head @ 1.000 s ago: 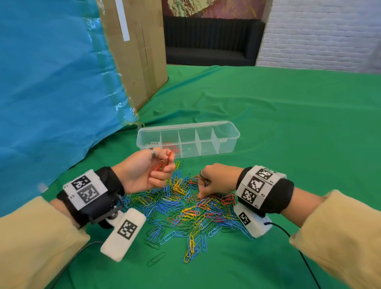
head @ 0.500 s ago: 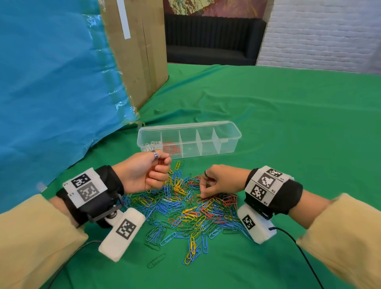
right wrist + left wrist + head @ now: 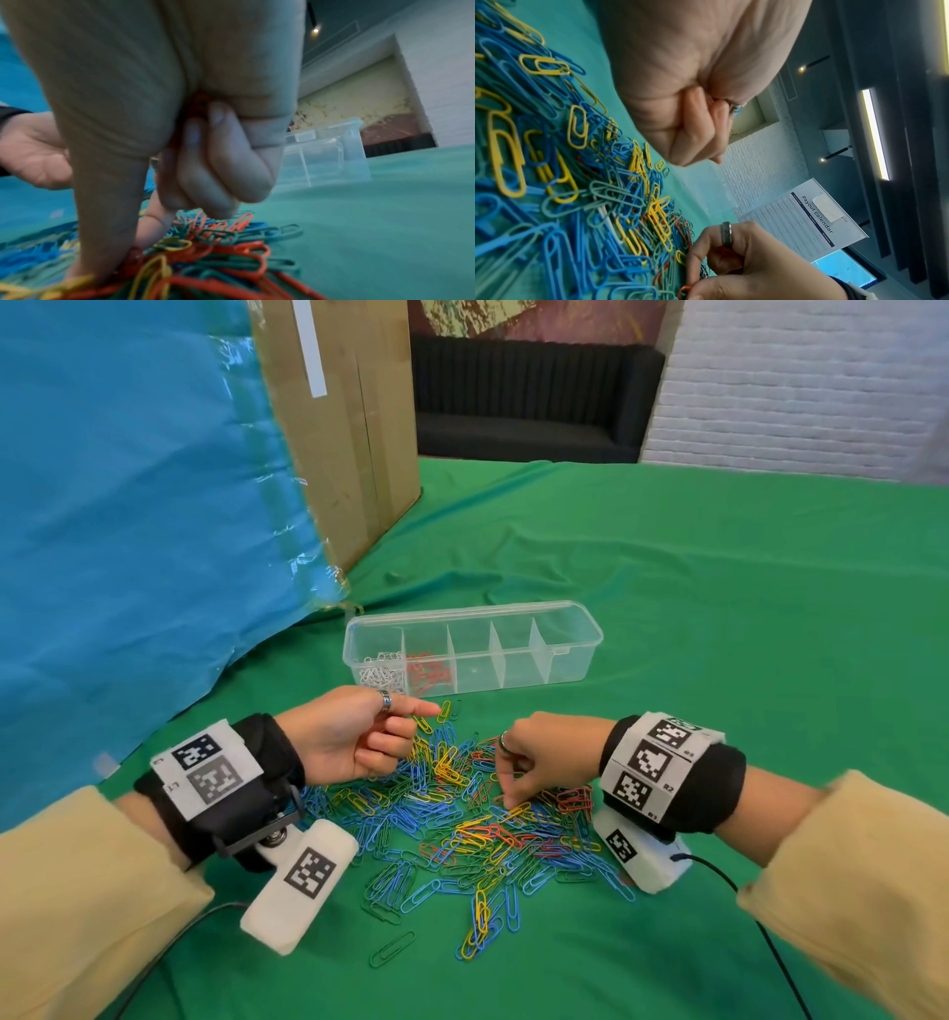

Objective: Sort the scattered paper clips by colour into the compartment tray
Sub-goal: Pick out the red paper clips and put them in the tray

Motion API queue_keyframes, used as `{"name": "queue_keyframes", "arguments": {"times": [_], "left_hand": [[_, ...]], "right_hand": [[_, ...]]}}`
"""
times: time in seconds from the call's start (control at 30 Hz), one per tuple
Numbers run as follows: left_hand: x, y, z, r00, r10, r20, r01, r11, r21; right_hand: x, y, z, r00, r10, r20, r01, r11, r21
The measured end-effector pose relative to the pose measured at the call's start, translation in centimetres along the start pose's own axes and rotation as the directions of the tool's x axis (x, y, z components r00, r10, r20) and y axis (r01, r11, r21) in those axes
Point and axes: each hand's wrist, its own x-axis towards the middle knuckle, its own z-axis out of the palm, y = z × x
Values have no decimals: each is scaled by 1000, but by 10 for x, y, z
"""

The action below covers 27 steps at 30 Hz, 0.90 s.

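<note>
A second ago the left hand was holding red clips up near its fingertips, close to the tray; half a second ago it was curled tight, and now its index finger is pointing out towards the tray while the other fingers are staying curled into the palm. The left wrist view is showing something dark tucked in that curl, but whether it is holding clips cannot be told. The right hand is reaching lower into the pile of paper clips than before: its thumb and forefinger are pressing down among red and yellow clips, and the right wrist view is showing red clips bunched inside its curled fingers.

So the red gathering is probably carrying on, with a drop into the tray likely to follow.

The tray is lying on the green worktop just beyond the pile, near both hands. Its leftmost compartment is holding white clips, the next one red clips; the others are looking bare. Blue, green and yellow clips are making up most of the pile, so much sorting is remaining.
</note>
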Motion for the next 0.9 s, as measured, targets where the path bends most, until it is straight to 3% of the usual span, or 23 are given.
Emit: {"name": "queue_keyframes", "arguments": {"times": [0.13,0.2,0.3,0.4,0.53,0.73,0.83,0.9], "left_hand": [[-2,3,-3,1000,-9,26,10,1000,-27],[-5,8,-6,998,0,57,3,999,-50],[-5,17,-11,996,17,92,-3,988,-155],[-1,25,-15,997,37,70,-20,976,-218],[4,27,-15,998,48,50,-35,973,-230],[6,29,-13,991,42,128,-5,961,-277],[8,41,-15,975,68,213,14,932,-363],[12,52,-16,976,106,193,-15,906,-423]], "right_hand": [[-4,4,-9,1000,5,-29,-2,994,110],[-6,6,-14,1000,17,-19,-11,956,292],[-6,5,-18,999,36,17,-37,703,710],[0,5,-23,998,17,58,-60,438,897],[8,7,-26,997,6,78,-78,169,983],[17,5,-30,997,-76,33,-44,-144,989],[27,3,-37,999,-36,-14,4,-263,965],[34,1,-47,998,38,-54,64,-317,946]]}}
